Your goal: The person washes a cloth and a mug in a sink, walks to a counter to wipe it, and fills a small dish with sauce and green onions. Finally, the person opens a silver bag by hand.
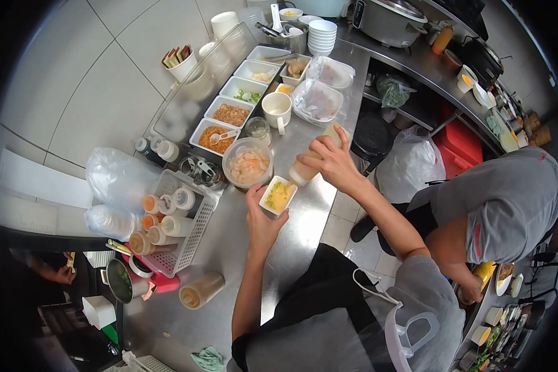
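My left hand [263,224] is closed around a small white square bowl [279,197] with yellow contents and chopped green bits in it. Tipped toward that bowl is a translucent squeeze bottle [302,172] of pale sauce, gripped in my right hand [332,162]. Its lower end reaches the bowl's right rim. Just behind the bowl stands a round clear tub [248,162] of pale, pinkish slices. White trays of crumbly brown toppings [231,115] and chopped green onion [248,96] line the counter beyond, with a white spoon [224,136] in the nearest one.
On the left, a white basket [195,239] holds several squeeze bottles, and another bottle [203,290] lies near the front. A white mug [277,110] and plastic-wrapped containers [319,99] sit farther back. At the right, a co-worker in grey [490,204] leans over another counter.
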The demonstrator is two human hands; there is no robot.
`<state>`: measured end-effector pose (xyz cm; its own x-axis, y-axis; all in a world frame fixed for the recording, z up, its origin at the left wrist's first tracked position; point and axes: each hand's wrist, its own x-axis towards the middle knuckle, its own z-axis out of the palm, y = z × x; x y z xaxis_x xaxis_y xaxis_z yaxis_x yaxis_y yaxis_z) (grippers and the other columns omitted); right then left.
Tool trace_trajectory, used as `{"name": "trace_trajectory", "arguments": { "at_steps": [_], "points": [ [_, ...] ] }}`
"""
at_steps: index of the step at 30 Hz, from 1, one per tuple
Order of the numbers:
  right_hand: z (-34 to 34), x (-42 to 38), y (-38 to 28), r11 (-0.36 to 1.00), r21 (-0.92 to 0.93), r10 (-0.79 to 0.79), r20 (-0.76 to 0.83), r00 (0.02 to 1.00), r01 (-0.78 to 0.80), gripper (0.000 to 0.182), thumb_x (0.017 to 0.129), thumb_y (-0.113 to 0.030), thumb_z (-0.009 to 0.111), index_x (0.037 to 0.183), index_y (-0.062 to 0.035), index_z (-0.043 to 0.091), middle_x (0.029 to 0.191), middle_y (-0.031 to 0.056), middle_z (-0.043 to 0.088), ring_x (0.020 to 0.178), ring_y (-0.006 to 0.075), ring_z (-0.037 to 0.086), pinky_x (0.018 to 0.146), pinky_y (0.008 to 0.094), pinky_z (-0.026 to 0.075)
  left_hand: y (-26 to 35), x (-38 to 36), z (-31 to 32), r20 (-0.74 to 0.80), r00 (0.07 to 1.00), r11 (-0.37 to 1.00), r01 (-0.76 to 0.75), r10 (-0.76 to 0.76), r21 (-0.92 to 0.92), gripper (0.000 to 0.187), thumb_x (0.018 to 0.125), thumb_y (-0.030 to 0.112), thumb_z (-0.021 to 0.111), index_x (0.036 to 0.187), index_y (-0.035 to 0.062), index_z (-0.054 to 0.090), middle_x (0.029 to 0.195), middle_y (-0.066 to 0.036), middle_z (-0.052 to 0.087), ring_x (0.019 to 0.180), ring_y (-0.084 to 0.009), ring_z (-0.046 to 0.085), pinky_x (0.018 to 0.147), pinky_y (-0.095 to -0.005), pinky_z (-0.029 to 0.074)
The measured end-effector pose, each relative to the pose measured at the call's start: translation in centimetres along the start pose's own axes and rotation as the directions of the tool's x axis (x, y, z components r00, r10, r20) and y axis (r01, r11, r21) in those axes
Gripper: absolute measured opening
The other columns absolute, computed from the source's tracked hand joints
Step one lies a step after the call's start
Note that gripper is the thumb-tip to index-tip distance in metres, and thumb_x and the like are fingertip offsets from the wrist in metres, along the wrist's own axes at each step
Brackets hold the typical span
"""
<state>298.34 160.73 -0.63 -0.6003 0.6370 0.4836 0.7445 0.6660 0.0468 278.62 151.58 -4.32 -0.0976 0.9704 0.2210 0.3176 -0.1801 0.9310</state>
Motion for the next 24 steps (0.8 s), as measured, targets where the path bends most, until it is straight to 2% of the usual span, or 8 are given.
{"name": "trace_trajectory", "arguments": {
  "at_steps": [6,9,12,15,16,19,23,24],
  "points": [
    [0.7,-0.4,0.3,0.987,0.129,0.088,0.054,0.995,-0.094,0.037,0.066,-0.001,0.06,0.096,-0.0222,0.062,0.09,0.0009,0.047,0.1,0.0178,0.047,0.103,0.0562,0.014,0.1,-0.1,-0.2,-0.016,1.0,1.0,-0.007,0.007,-0.001,0.074,0.062,0.0,0.072,0.123,0.0039,0.03,0.109,-0.017,0.056,0.098,-0.0281,0.058,0.084,-0.0356,0.046],
    [0.6,-0.6,0.7,0.922,0.309,0.178,0.194,0.965,-0.232,0.041,0.062,-0.005,0.067,0.099,-0.0218,0.061,0.09,0.0024,0.048,0.1,0.021,0.046,0.103,0.0558,0.014,0.1,-0.2,-0.6,-0.022,1.0,1.0,-0.014,0.014,-0.021,0.074,0.062,0.0,0.072,0.123,0.004,0.031,0.109,-0.017,0.056,0.098,-0.0277,0.058,0.084,-0.0357,0.046],
    [1.2,-0.6,1.4,0.748,0.538,0.173,0.407,0.897,-0.389,0.048,0.059,-0.012,0.075,0.104,-0.0193,0.06,0.101,0.0024,0.052,0.107,0.0215,0.045,0.102,0.0577,0.012,1.4,-0.3,-1.5,-0.047,0.999,1.0,0.01,-0.01,-0.015,0.075,0.062,0.001,0.072,0.123,0.0041,0.03,0.109,-0.017,0.056,0.098,-0.0271,0.059,0.084,-0.0353,0.046],
    [0.5,0.9,1.6,0.583,0.688,0.171,0.416,0.893,-0.433,0.06,0.056,-0.02,0.08,0.111,-0.0131,0.057,0.11,0.0043,0.055,0.11,0.0228,0.047,0.101,0.0511,0.022,2.3,-0.4,-2.8,-0.066,0.997,0.996,0.042,-0.047,-0.079,0.077,0.062,0.0,0.073,0.124,0.0042,0.028,0.109,-0.017,0.056,0.097,-0.0261,0.059,0.085,-0.0347,0.046],
    [-0.1,2.0,1.8,0.387,0.827,0.058,0.42,0.906,-0.408,0.067,0.059,-0.026,0.081,0.117,-0.0071,0.053,0.113,0.0076,0.056,0.107,0.0226,0.051,0.096,0.0404,0.034,2.8,-0.3,-3.4,-0.079,0.996,0.997,0.035,-0.041,-0.074,0.078,0.061,0.0,0.073,0.125,0.0044,0.027,0.11,-0.017,0.056,0.098,-0.0256,0.058,0.086,-0.0344,0.045],
    [0.0,5.0,0.0,0.382,0.895,0.08,0.216,0.973,-0.23,0.071,0.06,-0.029,0.08,0.119,-0.0048,0.051,0.106,0.0097,0.059,0.1,0.0219,0.055,0.088,0.0319,0.042,4.5,-0.8,-5.2,-0.111,0.993,0.997,0.041,-0.048,-0.063,0.081,0.061,-0.004,0.072,0.126,0.0052,0.025,0.112,-0.017,0.054,0.102,-0.0239,0.056,0.089,-0.0337,0.044],
    [0.8,10.9,-4.5,0.312,0.943,0.129,0.08,0.988,-0.117,0.075,0.064,-0.028,0.079,0.126,-0.0044,0.043,0.111,0.009,0.056,0.102,0.0198,0.053,0.085,0.0329,0.043,5.7,-2.1,-8.7,-0.179,0.978,0.994,0.099,-0.106,-0.049,0.083,0.06,-0.011,0.07,0.126,0.007,0.023,0.115,-0.018,0.051,0.106,-0.0229,0.052,0.093,-0.0331,0.042],
    [0.5,12.4,-6.0,0.251,0.963,0.116,0.066,0.991,-0.093,0.074,0.066,-0.026,0.078,0.126,-0.0047,0.041,0.114,0.0082,0.053,0.106,0.0192,0.051,0.088,0.0331,0.041,5.9,-2.5,-9.6,-0.209,0.97,0.992,0.116,-0.123,-0.044,0.084,0.06,-0.011,0.07,0.126,0.0075,0.023,0.115,-0.018,0.051,0.106,-0.0231,0.052,0.093,-0.0329,0.042]
  ]
}}
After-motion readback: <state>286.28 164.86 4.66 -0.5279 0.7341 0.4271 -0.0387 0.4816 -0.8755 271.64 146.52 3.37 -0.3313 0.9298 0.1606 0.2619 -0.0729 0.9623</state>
